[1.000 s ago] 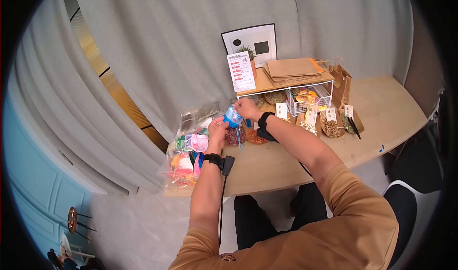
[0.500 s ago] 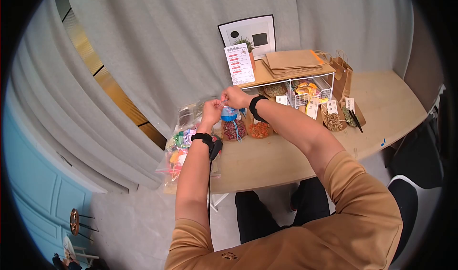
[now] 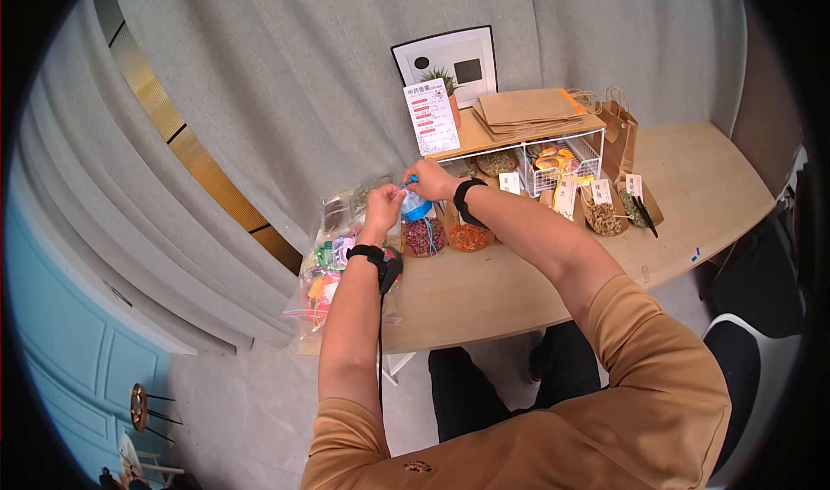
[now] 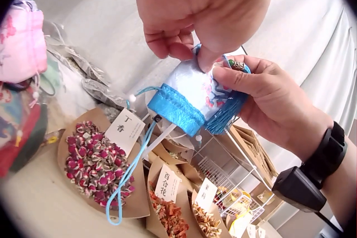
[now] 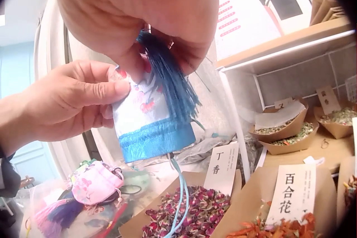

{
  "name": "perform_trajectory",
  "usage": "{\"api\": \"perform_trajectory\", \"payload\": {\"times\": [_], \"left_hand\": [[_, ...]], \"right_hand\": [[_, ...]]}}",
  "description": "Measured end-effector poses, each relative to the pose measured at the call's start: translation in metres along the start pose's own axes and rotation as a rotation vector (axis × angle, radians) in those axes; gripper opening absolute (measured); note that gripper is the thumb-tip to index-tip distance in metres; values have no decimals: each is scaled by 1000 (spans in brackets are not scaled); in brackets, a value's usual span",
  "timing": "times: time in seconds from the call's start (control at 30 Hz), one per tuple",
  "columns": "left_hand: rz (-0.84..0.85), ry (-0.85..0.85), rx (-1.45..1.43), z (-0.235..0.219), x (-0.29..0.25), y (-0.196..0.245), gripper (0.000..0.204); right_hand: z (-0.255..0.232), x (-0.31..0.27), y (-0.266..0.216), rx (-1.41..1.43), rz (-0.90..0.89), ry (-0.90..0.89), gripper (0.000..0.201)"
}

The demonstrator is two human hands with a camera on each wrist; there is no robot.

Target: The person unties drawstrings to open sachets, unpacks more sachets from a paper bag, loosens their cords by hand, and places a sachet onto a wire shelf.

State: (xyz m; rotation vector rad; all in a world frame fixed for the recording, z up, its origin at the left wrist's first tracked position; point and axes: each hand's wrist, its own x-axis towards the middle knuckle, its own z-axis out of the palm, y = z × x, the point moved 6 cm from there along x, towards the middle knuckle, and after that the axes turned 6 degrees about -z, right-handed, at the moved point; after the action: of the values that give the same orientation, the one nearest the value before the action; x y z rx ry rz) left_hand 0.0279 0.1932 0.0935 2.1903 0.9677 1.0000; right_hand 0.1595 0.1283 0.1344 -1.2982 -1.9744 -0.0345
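Note:
Above the paper trays a small white and blue satin drawstring pouch (image 4: 187,84) hangs upside down, its blue band and light blue cord lowest. My left hand (image 3: 383,211) pinches the pouch's upper end between thumb and fingers. Opposite it, my right hand (image 3: 432,181) grips the same end, thumb against the printed cloth. A dark blue tassel (image 5: 170,76) drops from the right fingers over the pouch's side. Below lies a kraft-paper tray of dried rosebuds (image 4: 95,160), with a tray of orange dried petals (image 4: 169,215) beside it.
At the left, a clear plastic bag (image 3: 313,304) bears colourful pouches, among them a pink pouch (image 5: 97,183). Labelled herb trays (image 3: 605,220) continue rightward. Behind stands a wooden-topped shelf (image 3: 471,148) with a white wire basket (image 3: 575,170) and paper bags (image 3: 532,109).
Both hands have come close together at the pouch's upper end; the left hand has moved up from its lower side. The tray of rosebuds below shows more fully.

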Motion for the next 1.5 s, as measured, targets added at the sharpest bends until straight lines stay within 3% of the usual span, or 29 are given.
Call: {"api": "perform_trajectory", "payload": {"times": [0.2,0.37,0.57,0.73,1.13,1.3,1.5], "left_hand": [[44,22,113,-3,-5,9,14],[-22,-81,183,2,-7,4,14],[12,14,154,5,-6,-4,15],[-27,-29,179,8,-9,-7,16],[-71,-55,115,11,-19,6,20],[-46,-57,196,14,-18,-1,21],[-144,-76,49,18,-16,-19,21]], "right_hand": [[2,0,-3,47,17,34,19],[1,-3,-8,74,17,20,19],[5,-4,-6,88,31,46,20],[4,-8,0,201,119,64,17],[8,-10,2,179,95,68,18],[12,-11,2,138,70,50,19],[13,-12,2,165,88,80,18]]}}
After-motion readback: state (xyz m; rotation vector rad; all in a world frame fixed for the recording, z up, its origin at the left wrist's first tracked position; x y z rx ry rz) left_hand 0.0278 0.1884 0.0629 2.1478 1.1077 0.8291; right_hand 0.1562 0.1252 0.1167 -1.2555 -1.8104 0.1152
